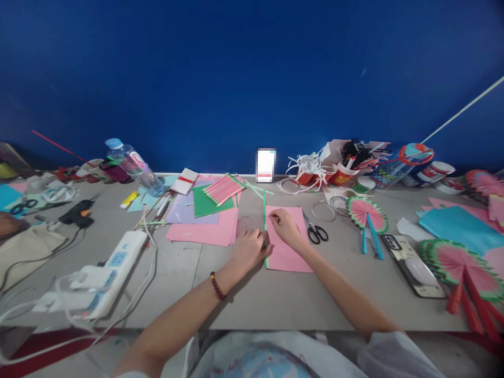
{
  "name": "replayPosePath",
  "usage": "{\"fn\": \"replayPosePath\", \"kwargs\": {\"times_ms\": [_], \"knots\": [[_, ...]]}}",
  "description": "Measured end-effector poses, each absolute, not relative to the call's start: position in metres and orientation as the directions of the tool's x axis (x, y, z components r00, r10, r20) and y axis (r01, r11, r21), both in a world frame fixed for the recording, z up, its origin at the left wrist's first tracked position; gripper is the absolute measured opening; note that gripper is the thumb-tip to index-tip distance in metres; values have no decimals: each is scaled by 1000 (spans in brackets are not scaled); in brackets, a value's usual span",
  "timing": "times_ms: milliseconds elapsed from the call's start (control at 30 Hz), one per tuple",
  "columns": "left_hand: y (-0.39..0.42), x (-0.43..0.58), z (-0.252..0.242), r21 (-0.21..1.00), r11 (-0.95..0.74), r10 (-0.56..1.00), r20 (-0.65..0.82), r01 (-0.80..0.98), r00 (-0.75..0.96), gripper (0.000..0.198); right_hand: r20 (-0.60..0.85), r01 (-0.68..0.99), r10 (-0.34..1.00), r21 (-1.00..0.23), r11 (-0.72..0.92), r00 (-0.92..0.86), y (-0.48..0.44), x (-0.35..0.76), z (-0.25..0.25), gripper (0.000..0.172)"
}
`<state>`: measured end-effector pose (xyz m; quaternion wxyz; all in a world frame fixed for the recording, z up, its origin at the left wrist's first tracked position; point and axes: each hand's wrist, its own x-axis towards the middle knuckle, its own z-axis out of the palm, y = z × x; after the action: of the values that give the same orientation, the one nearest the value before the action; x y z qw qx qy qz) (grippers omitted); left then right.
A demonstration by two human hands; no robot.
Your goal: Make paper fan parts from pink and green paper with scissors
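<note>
A pink paper sheet (pixel 291 257) lies on the table in front of me, with a narrow green paper strip (pixel 265 210) along its left edge. My left hand (pixel 251 245) rests at that edge, its fingers curled down over the strip and covering part of it. Over the upper left of the sheet, my right hand (pixel 285 226) has its thumb and fingers drawn together in a pinch. Whatever lies between those fingertips is too small to make out. Black-handled scissors (pixel 317 234) lie just right of the sheet.
Left are stacked coloured papers (pixel 202 233), a pleated pink piece (pixel 224 189), a power strip (pixel 118 273) with cables and a tilted bottle (pixel 136 165). Right are a watermelon-patterned paper fan (pixel 368 215), a phone (pixel 427 286) with a mouse on it, and more fans (pixel 460 268). Cups (pixel 342 173) stand behind.
</note>
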<state>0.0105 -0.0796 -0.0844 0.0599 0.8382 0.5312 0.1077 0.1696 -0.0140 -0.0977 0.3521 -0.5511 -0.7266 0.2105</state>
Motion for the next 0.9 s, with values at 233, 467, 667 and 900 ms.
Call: {"fn": "replayPosePath", "kwargs": {"times_ms": [233,467,667,900], "knots": [[-74,10,-82,251,-466,879,25,848,476,25,296,666,945,-678,310,-139,-16,168,-99,14],[-73,8,-79,252,-492,864,23,833,503,26,292,678,945,-666,310,-144,-16,167,-99,14],[-75,10,-78,217,-508,854,1,834,520,27,291,676,948,-673,299,-130,-17,166,-100,14],[-85,13,-76,145,-521,853,43,841,521,29,267,704,949,-641,305,-168,-23,165,-92,16]]}}
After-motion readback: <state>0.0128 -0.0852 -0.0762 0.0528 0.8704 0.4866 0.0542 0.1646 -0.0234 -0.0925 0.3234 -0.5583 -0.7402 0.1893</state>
